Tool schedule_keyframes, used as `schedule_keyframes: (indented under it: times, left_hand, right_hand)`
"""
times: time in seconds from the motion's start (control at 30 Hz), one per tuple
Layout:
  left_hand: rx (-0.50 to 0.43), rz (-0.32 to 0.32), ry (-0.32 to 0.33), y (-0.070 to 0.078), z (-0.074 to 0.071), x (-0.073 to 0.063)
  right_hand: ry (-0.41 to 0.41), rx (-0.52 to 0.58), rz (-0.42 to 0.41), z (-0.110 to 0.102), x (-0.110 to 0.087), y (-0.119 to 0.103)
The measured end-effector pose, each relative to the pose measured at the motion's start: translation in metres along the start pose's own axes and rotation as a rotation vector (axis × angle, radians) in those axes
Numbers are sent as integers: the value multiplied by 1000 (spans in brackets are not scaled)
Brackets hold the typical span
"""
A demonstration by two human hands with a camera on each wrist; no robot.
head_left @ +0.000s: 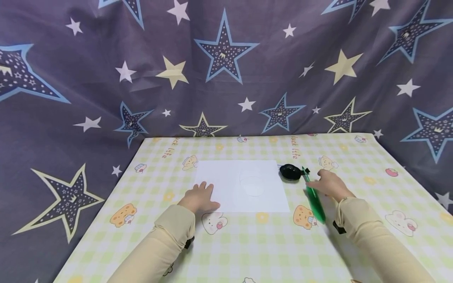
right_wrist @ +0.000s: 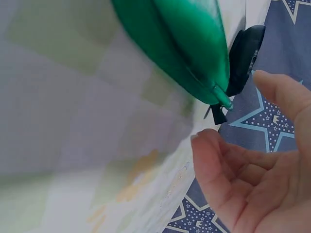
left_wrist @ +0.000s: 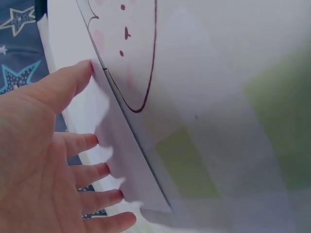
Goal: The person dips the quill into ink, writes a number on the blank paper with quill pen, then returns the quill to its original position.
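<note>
A white sheet of paper (head_left: 226,169) lies on the table, with a faint rounded outline (head_left: 254,186) on its right half. My left hand (head_left: 199,198) rests on the sheet's lower left part, fingers spread; in the left wrist view the fingertips (left_wrist: 112,195) touch the paper (left_wrist: 141,187) near its edge. To the right of the sheet lies a glossy green leaf-shaped thing (head_left: 315,204), its narrow end beside a rounded black thing (head_left: 290,172). My right hand (head_left: 330,184) is close to that narrow end, thumb and forefinger apart, holding nothing in the right wrist view.
A pale checked cloth with cartoon prints (head_left: 141,220) covers the table. Behind it hangs a dark curtain (head_left: 247,90) with stars, which also falls along the left and right sides. Small black devices (head_left: 339,227) sit under the wrists.
</note>
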State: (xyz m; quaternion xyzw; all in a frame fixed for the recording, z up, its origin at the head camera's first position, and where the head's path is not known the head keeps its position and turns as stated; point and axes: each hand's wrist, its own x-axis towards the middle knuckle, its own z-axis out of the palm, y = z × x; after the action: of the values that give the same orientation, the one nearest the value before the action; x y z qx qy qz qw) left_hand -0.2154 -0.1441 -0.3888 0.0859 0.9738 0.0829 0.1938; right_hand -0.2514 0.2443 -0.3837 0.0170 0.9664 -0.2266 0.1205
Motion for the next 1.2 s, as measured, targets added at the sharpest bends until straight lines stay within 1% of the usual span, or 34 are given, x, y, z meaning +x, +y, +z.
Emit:
schedule_keyframes:
  times: [0.13, 0.37, 0.53, 0.6, 0.67, 0.77, 0.87, 0.97, 1.1, 1.2]
  left_hand:
    - [-9, 6, 8, 0, 0, 1]
    - [-28, 49, 58, -4, -2, 8]
    - [-54, 42, 27, -6, -11, 11]
    - [-40, 36, 17, -6, -15, 13]
    - [-6, 35, 17, -7, -19, 15]
    - [40, 24, 25, -8, -27, 18]
    - [31, -6, 45, -7, -37, 21]
    - [11, -33, 81, -4, -48, 22]
    - [41, -38, 135, 2, -58, 27]
    - [57, -36, 174, 7, -64, 32]
  right_hand:
    - [28, -50, -42, -2, -1, -2]
    - [50, -41, -73, -7, 0, -7]
    - [50, -54, -81, -11, 1, -15]
    - [40, -54, -82, -12, 1, -19]
    - [40, -53, -92, -14, 0, -24]
    - [57, -48, -121, -18, 1, -33]
    - [90, -58, -156, -22, 4, -43]
    - [120, -78, -172, -24, 8, -53]
    - [150, -106, -182, -23, 14, -68]
    - [172, -117, -205, -20, 17, -78]
